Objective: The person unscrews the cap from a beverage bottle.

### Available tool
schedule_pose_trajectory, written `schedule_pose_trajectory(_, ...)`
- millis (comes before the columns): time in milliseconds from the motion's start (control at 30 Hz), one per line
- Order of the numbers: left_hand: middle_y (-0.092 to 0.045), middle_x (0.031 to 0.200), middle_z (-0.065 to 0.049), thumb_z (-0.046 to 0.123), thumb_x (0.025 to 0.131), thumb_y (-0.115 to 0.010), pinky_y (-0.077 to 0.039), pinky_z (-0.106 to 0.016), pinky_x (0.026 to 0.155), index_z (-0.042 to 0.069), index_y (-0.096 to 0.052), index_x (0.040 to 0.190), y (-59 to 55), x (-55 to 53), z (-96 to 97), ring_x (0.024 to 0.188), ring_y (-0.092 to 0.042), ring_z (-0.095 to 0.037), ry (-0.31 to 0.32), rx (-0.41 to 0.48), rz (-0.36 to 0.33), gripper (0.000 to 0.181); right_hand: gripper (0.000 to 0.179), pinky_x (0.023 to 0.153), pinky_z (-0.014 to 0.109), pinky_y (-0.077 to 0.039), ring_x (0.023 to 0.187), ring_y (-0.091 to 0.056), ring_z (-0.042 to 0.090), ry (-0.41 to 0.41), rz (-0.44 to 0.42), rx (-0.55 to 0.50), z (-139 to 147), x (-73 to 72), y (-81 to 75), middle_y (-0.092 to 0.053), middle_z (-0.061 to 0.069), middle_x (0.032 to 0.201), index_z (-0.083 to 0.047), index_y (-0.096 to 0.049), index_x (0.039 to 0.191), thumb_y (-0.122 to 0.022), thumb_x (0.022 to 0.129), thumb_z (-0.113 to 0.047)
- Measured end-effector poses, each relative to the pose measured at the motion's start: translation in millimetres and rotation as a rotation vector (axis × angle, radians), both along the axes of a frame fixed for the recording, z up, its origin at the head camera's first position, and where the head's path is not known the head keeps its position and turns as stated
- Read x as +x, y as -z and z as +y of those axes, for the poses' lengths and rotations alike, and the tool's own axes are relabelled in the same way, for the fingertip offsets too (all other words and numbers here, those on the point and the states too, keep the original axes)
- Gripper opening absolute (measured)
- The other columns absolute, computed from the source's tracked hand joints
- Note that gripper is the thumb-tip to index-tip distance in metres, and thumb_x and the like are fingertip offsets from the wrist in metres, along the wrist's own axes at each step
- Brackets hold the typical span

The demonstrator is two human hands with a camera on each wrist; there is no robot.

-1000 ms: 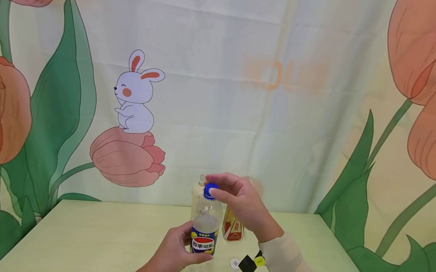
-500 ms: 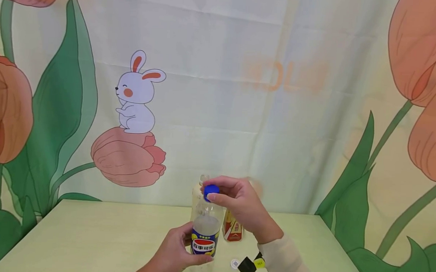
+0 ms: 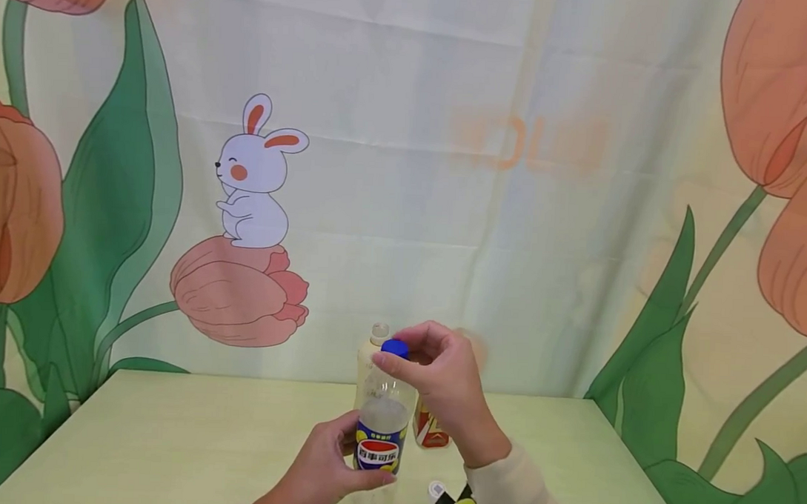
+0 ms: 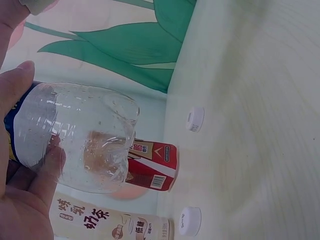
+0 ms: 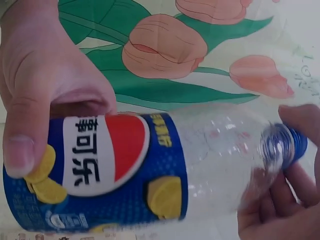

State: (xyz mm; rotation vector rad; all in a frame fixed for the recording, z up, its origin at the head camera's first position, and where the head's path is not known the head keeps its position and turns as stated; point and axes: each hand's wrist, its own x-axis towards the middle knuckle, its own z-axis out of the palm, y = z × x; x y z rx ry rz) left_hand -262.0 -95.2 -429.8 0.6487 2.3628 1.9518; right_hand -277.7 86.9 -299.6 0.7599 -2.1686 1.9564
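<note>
A clear plastic soda bottle (image 3: 383,411) with a blue label stands upright in front of me, above the table. My left hand (image 3: 319,464) grips it round the label; in the left wrist view its transparent base (image 4: 95,137) hangs over the tabletop. Up at the neck, my right hand (image 3: 447,387) pinches the blue cap (image 3: 395,348) between thumb and fingers. Seen from the right wrist, the blue cap (image 5: 297,142) sits at the bottle mouth, with neck threads showing below it. Droplets cling inside the clear wall.
Behind the soda bottle stands an uncapped milk tea bottle (image 3: 368,366), its lettering visible from the left wrist. A red carton (image 4: 155,167) stands beside it. Two white caps (image 4: 195,119) lie on the table (image 3: 170,437). A printed tulip curtain (image 3: 406,170) hangs behind.
The right hand has turned at the blue cap, its wrist swinging slightly left and its thumb moving across the cap's front. The left hand keeps its grip almost unmoved.
</note>
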Motion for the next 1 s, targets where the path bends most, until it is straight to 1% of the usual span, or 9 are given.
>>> schedule_pose_trajectory(167,-0.071,0.126,-0.008,0.031,0.077,-0.092,-0.06,-0.034,0.099,0.01,-0.061,0.134,-0.7,-0.5,-0.9,0.111,-0.071,-0.021,-0.019,-0.021,0.04,0.068,0.035,0.092,0.027,-0.06,0.102,-0.071,0.015,-0.249,0.061,-0.044,5.7,-8.5,2.3,-0.074,0.004,0.116,0.008,-0.066,0.123,-0.073,0.095,-0.013)
schedule_pose_trajectory(267,-0.072,0.126,-0.008,0.031,0.077,-0.092,-0.06,-0.035,0.099,0.011,-0.061,0.133,-0.2,-1.2,-1.5,0.11,-0.071,-0.02,-0.024,-0.024,0.055,0.067,0.04,0.097,0.028,-0.059,0.109,-0.069,0.016,-0.323,0.072,-0.057,7.2,-11.6,4.4,-0.072,0.006,0.123,0.012,-0.061,0.128,-0.069,0.098,-0.014)
schedule_pose_trajectory(400,-0.072,0.126,-0.008,0.033,0.077,-0.092,-0.06,-0.03,0.098,0.011,-0.061,0.133,1.5,-1.7,-1.4,0.11,-0.071,-0.02,-0.016,-0.015,0.054,0.068,0.044,0.093,0.027,-0.059,0.105,-0.07,0.019,-0.208,0.021,-0.033,3.8,-9.3,6.0,-0.071,0.01,0.123,0.001,-0.064,0.13,-0.077,0.093,-0.018)
schedule_pose_trajectory(500,-0.072,0.126,-0.008,0.032,0.077,-0.092,-0.059,-0.028,0.097,0.011,-0.061,0.133,3.3,-1.8,-1.5,0.11,-0.071,-0.02,-0.011,-0.009,0.05,0.067,0.042,0.084,0.026,-0.06,0.093,-0.069,0.019,-0.062,-0.029,-0.016,-1.7,-4.6,5.9,-0.072,0.008,0.11,-0.006,-0.066,0.119,-0.086,0.085,-0.02)
schedule_pose_trajectory(600,-0.071,0.126,-0.008,0.031,0.077,-0.092,-0.059,-0.028,0.098,0.011,-0.061,0.133,5.0,-2.0,-2.3,0.11,-0.071,-0.019,-0.007,-0.007,0.046,0.067,0.037,0.079,0.026,-0.06,0.085,-0.068,0.019,0.008,-0.034,-0.017,-4.9,-1.4,5.0,-0.072,0.007,0.099,-0.006,-0.066,0.107,-0.088,0.082,-0.019)
schedule_pose_trajectory(700,-0.072,0.125,-0.008,0.029,0.077,-0.092,-0.059,-0.025,0.097,0.011,-0.061,0.133,5.3,-2.3,-2.8,0.11,-0.071,-0.019,-0.005,-0.012,0.051,0.066,0.032,0.083,0.026,-0.061,0.089,-0.071,0.018,-0.036,-0.007,-0.012,-3.5,-1.7,3.9,-0.075,0.006,0.103,-0.004,-0.07,0.111,-0.084,0.086,-0.018)
schedule_pose_trajectory(867,-0.073,0.124,-0.009,0.029,0.077,-0.092,-0.06,-0.026,0.095,0.011,-0.061,0.133,3.2,-3.5,-3.1,0.109,-0.071,-0.02,-0.015,-0.015,0.058,0.066,0.037,0.1,0.03,-0.058,0.118,-0.069,0.026,-0.239,0.025,-0.012,2.2,-6.7,2.2,-0.068,0.021,0.13,0.005,-0.064,0.131,-0.068,0.099,-0.013)
schedule_pose_trajectory(933,-0.072,0.125,-0.009,0.031,0.077,-0.092,-0.06,-0.028,0.096,0.011,-0.061,0.134,2.8,-4.1,-3.4,0.109,-0.071,-0.021,-0.016,-0.013,0.044,0.068,0.039,0.102,0.03,-0.057,0.121,-0.067,0.027,-0.258,0.02,-0.005,3.1,-7.5,1.8,-0.064,0.026,0.134,0.004,-0.061,0.135,-0.065,0.1,-0.013)
schedule_pose_trajectory(1000,-0.072,0.126,-0.008,0.033,0.077,-0.092,-0.06,-0.03,0.097,0.011,-0.06,0.135,2.7,-4.5,-3.8,0.11,-0.071,-0.021,-0.013,-0.012,0.027,0.07,0.041,0.099,0.029,-0.058,0.116,-0.068,0.025,-0.214,0.009,0.011,2.5,-7.3,1.9,-0.064,0.025,0.132,0.0,-0.062,0.134,-0.07,0.098,-0.016)
